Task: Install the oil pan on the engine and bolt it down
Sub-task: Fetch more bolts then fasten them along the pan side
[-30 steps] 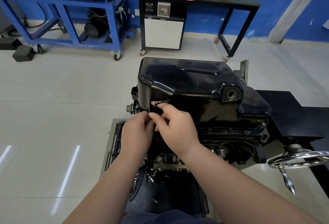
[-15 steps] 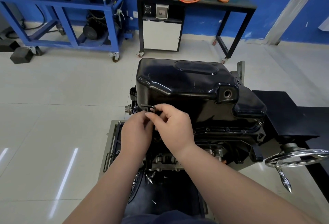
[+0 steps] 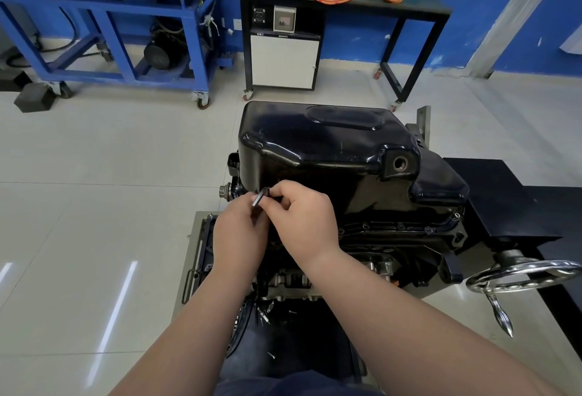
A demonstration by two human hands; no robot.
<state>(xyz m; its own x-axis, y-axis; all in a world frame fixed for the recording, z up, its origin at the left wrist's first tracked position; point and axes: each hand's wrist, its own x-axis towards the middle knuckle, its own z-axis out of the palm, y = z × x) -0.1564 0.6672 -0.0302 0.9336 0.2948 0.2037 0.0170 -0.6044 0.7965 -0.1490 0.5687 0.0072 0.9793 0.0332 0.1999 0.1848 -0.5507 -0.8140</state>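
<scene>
A glossy black oil pan (image 3: 330, 156) sits on top of the upturned engine (image 3: 371, 257) on its stand. Several bolts (image 3: 400, 226) show along the pan's near flange. My right hand (image 3: 302, 222) pinches a small black hex key (image 3: 260, 196) at the pan's near left corner. My left hand (image 3: 241, 238) is curled beside it and touches the key's lower part; the key's tip and the bolt under it are hidden by my fingers.
A chrome handwheel (image 3: 522, 274) with a crank handle juts out at the right of the stand. Loose bolts (image 3: 264, 317) lie in the dark tray below the engine. A blue wheeled frame (image 3: 104, 17) and a black bench (image 3: 343, 8) stand at the back.
The hex key's short arm has swung from pointing right, through left, to pointing toward me. Both hands stayed at the pan's left corner.
</scene>
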